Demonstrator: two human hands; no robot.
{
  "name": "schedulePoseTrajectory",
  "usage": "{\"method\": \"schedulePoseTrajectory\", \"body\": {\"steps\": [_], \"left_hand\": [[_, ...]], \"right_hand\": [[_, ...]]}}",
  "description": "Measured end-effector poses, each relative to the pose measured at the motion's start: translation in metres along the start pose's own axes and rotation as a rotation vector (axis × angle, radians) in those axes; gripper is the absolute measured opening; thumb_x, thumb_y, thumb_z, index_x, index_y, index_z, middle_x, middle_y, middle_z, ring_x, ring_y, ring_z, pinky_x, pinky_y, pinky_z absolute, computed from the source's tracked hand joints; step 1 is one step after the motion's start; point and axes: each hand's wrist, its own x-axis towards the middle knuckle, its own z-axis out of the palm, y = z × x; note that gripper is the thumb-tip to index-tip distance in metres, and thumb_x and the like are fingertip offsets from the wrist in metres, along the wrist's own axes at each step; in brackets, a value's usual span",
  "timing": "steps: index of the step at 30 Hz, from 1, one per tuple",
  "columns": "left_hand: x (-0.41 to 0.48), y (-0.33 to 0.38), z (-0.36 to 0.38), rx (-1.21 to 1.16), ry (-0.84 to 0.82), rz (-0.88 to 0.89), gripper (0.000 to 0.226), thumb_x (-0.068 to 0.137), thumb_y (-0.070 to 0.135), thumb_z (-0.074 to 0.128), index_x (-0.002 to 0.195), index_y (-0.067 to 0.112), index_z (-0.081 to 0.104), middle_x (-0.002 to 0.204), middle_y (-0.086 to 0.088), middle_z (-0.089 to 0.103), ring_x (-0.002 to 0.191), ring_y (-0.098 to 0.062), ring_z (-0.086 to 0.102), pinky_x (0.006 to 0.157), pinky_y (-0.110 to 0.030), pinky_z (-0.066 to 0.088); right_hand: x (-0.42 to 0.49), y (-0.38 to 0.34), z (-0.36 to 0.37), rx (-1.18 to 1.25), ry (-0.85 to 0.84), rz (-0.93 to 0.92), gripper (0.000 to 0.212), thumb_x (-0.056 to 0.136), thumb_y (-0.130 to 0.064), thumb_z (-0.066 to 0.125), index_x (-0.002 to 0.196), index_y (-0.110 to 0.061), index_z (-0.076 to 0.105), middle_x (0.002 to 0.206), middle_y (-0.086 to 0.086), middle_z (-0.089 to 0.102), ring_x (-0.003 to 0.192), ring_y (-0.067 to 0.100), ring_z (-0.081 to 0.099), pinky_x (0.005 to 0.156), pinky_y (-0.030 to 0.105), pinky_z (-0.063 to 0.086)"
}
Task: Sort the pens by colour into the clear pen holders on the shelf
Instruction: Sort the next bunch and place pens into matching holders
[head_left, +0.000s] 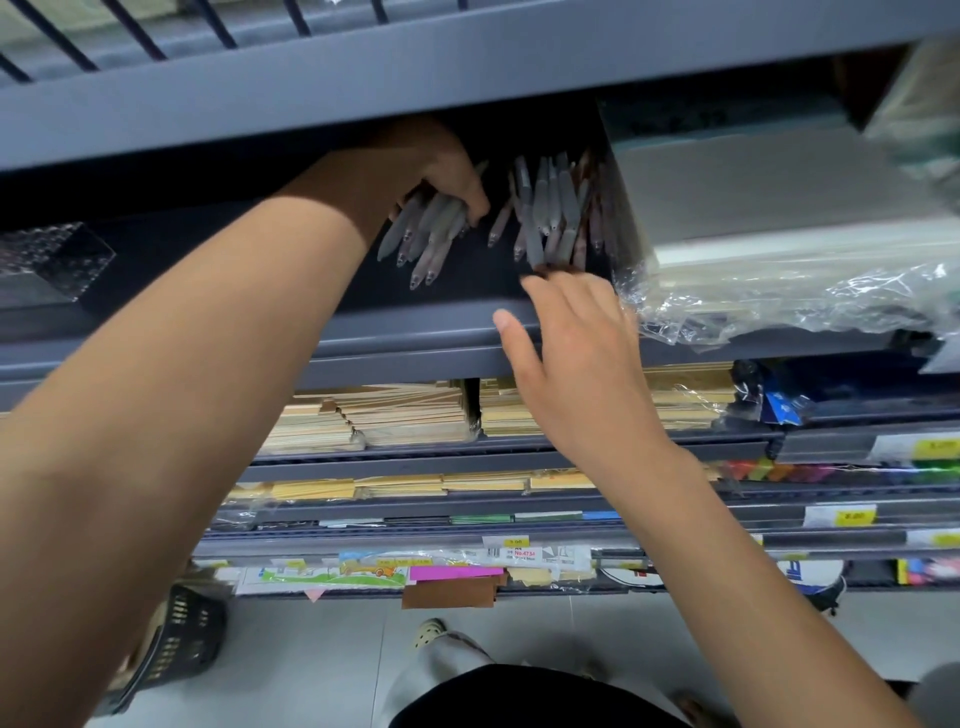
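Seen from above, two bare arms reach into a dark grey metal shelf (415, 338). The left hand (436, 166) curls around a bundle of grey plastic pens (431, 228), tips pointing toward the viewer. Just right of it, a loose heap of grey and brownish pens (550, 208) lies on the shelf. The right hand (582, 353) is spread open, its fingertips apparently touching the heap's near ends. A clear dimpled plastic pen holder (52, 260) sits far left on the same shelf.

Left hand (441, 169) clutches pens (431, 231) — right hand's (582, 374) fingers (558, 299) outstretched.
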Motion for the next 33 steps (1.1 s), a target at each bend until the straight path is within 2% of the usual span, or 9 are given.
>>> {"method": "schedulePoseTrajectory", "body": {"steps": [8,11,14,20,22,25,27,29,33], "left_hand": [[-0.005,-0.003,0.008,0.005,0.003,0.006,0.017,0.081,0.015,0.059,0.08,-0.002,0.059,0.082,-0.02,0.062,0.072,-0.03,0.059,0.068,-0.036,0.052],[-0.004,-0.009,0.01,-0.003,0.066,0.047,0.013,0.084,0.014,0.059,0.085,0.001,0.062,0.08,-0.017,0.061,0.075,-0.029,0.06,0.06,-0.029,0.044],[-0.005,-0.011,0.009,-0.009,0.074,0.065,0.018,0.084,0.016,0.059,0.073,0.002,0.059,0.075,-0.018,0.06,0.07,-0.028,0.059,0.062,-0.029,0.043],[-0.014,-0.022,0.011,-0.055,0.113,0.063,0.022,0.085,0.021,0.058,0.071,0.004,0.059,0.074,-0.02,0.062,0.071,-0.028,0.06,0.06,-0.026,0.041],[-0.013,-0.03,0.013,-0.122,0.172,0.094,0.019,0.079,0.024,0.06,0.068,0.009,0.059,0.069,-0.016,0.067,0.069,-0.026,0.063,0.062,-0.024,0.042],[-0.015,-0.039,0.01,-0.223,0.175,0.072,0.024,0.069,0.029,0.058,0.055,0.01,0.056,0.038,-0.009,0.056,0.036,-0.018,0.055,0.043,-0.015,0.039],[-0.015,-0.045,0.009,-0.253,0.125,0.021,0.033,0.065,0.03,0.058,0.042,0.007,0.057,0.035,-0.013,0.053,0.025,-0.019,0.048,0.036,-0.015,0.038],[-0.013,-0.053,0.01,-0.351,0.097,-0.019,0.037,0.064,0.027,0.059,0.033,0.008,0.054,0.039,-0.013,0.052,0.028,-0.021,0.047,0.041,-0.017,0.04],[-0.015,-0.068,0.013,-0.67,0.002,0.015,0.018,0.071,0.016,0.061,0.057,0.007,0.052,0.057,-0.011,0.054,0.052,-0.022,0.05,0.054,-0.019,0.037]], "right_hand": [[0.047,-0.033,-0.007,-0.235,0.013,0.131,0.013,0.09,-0.02,0.057,0.095,-0.01,0.063,0.096,0.015,0.067,0.097,0.036,0.055,0.072,0.036,0.027],[0.064,-0.037,-0.007,-0.187,-0.042,0.209,0.02,0.086,-0.013,0.06,0.105,-0.006,0.064,0.103,0.02,0.066,0.098,0.041,0.062,0.068,0.034,0.036],[0.078,-0.035,-0.003,-0.188,-0.037,0.304,0.029,0.089,-0.008,0.058,0.118,-0.005,0.06,0.111,0.017,0.066,0.103,0.04,0.064,0.075,0.038,0.052],[0.089,-0.032,0.001,-0.162,-0.009,0.375,0.027,0.093,-0.006,0.052,0.119,-0.001,0.056,0.113,0.02,0.066,0.107,0.043,0.062,0.081,0.042,0.052],[0.09,-0.03,-0.003,-0.098,-0.046,0.394,0.024,0.091,-0.012,0.057,0.113,-0.003,0.062,0.112,0.021,0.066,0.107,0.043,0.062,0.082,0.04,0.052],[0.098,-0.026,-0.011,0.003,-0.096,0.469,0.037,0.09,-0.039,0.059,0.109,-0.008,0.065,0.115,0.018,0.067,0.109,0.036,0.062,0.086,0.033,0.05],[0.103,-0.022,-0.014,0.056,-0.113,0.508,0.049,0.088,-0.054,0.055,0.106,-0.01,0.067,0.113,0.013,0.069,0.106,0.031,0.065,0.087,0.031,0.05],[0.103,-0.021,-0.016,0.288,-0.116,0.555,0.047,0.084,-0.051,0.059,0.101,-0.008,0.069,0.101,0.013,0.071,0.086,0.031,0.066,0.075,0.035,0.053],[0.095,-0.024,-0.019,0.923,-0.128,0.71,0.015,0.084,-0.02,0.06,0.073,-0.01,0.059,0.051,0.003,0.061,0.037,0.014,0.046,0.039,0.018,0.037]]}}
